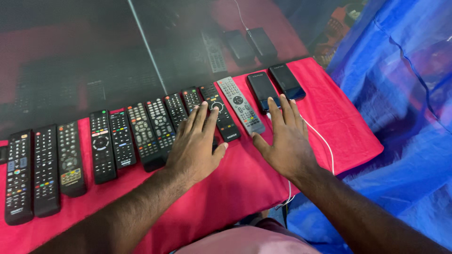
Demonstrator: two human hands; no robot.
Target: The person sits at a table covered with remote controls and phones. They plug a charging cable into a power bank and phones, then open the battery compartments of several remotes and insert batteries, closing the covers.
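Observation:
Several remote controls lie side by side in a row on a red cloth (pixel 245 183). My left hand (pixel 195 146) lies flat with fingers spread over the near ends of two black remotes (pixel 221 115), fingertips touching them. My right hand (pixel 282 138) rests flat on the cloth, fingers apart, just right of a grey remote (pixel 240 104); its fingertips reach the near edge of a black rectangular device (pixel 262 89). A second black device (pixel 286 80) lies beside that one. Neither hand grips anything.
More black remotes (pixel 101 146) run leftward to the cloth's edge (pixel 19 176). A dark glossy screen (pixel 94 56) stands behind them, mirroring the row. A white cable (pixel 325 143) runs from the devices off the front edge. Blue sheeting (pixel 409 117) hangs at right.

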